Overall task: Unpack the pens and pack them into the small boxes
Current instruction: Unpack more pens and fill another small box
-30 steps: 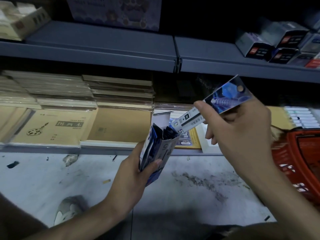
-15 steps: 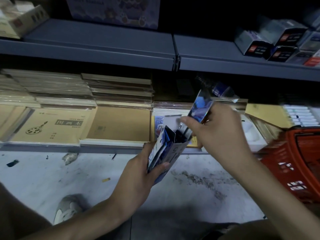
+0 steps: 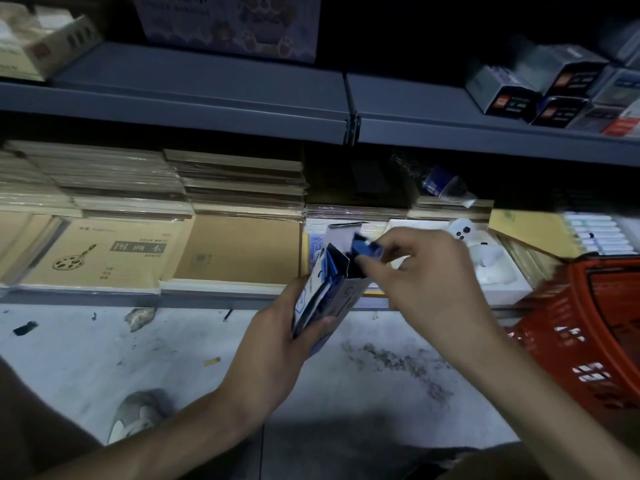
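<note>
My left hand (image 3: 277,344) grips a small blue and white box (image 3: 329,292), held upright over the floor with its top flap open. Several blue pen packs stand inside it. My right hand (image 3: 426,278) is at the box's mouth and pinches the top end of one blue pen pack (image 3: 365,249), most of which is sunk into the box. The pack's lower part is hidden by the box wall.
Stacks of brown notebooks (image 3: 121,258) fill the low shelf behind the box. A red plastic basket (image 3: 588,323) stands at the right. Dark small boxes (image 3: 540,88) sit on the upper grey shelf (image 3: 207,98). A shoe (image 3: 135,414) is on the dirty floor below.
My right hand has come down and left with the pen pack, pushing it from above the box deep into the opening. My left hand has kept the box almost still.
</note>
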`<state>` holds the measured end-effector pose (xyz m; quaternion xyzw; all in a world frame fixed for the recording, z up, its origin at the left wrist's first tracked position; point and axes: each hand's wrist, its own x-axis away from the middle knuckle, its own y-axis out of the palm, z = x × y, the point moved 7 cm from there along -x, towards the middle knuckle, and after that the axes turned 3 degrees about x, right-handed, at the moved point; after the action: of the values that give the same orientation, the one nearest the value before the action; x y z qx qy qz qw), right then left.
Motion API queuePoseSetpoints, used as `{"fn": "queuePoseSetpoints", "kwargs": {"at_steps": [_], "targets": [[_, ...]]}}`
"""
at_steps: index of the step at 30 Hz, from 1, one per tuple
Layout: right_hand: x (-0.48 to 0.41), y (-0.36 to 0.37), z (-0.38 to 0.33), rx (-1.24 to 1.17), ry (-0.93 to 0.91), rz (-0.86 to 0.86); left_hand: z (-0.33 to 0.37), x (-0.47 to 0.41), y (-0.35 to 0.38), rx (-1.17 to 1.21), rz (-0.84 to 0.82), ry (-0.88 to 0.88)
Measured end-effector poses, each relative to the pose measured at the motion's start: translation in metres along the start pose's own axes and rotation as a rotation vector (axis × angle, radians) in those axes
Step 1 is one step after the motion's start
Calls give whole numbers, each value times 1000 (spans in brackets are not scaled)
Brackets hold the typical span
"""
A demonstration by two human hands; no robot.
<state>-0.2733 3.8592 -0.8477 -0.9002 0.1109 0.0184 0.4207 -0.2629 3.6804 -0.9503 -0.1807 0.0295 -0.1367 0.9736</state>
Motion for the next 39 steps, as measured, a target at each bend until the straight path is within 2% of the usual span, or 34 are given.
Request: {"fn": "queuePoseSetpoints", "kwargs": {"at_steps": [3, 6, 14, 20, 22, 25, 28, 33, 37, 39], "targets": [[2, 8, 0, 99, 10, -15, 0, 0, -1, -18, 14, 8], [0, 5, 4, 85, 54, -12, 1, 1, -1, -19, 20, 17], [8, 25, 0, -38, 222, -295, 13, -2, -12, -62, 76, 61], [13, 26, -6, -84, 242, -398, 17, -1, -12, -59, 75, 76], [11, 22, -6, -31, 176, -321, 14, -3, -9, -29, 67, 59], [8, 0, -11, 76, 2, -66, 7, -8, -5, 43, 62, 1], [9, -14, -14, -5, -51, 41, -3, -12, -6, 93, 71, -47], [14, 0, -18, -175, -73, -59, -6, -15, -2, 120, 1, -86], [22, 14, -32, 148, -328, -170, -9, -13, 9, 46, -106, -94], [22, 19, -29, 280, -385, -225, -9, -9, 16, 6, -169, -96]]}}
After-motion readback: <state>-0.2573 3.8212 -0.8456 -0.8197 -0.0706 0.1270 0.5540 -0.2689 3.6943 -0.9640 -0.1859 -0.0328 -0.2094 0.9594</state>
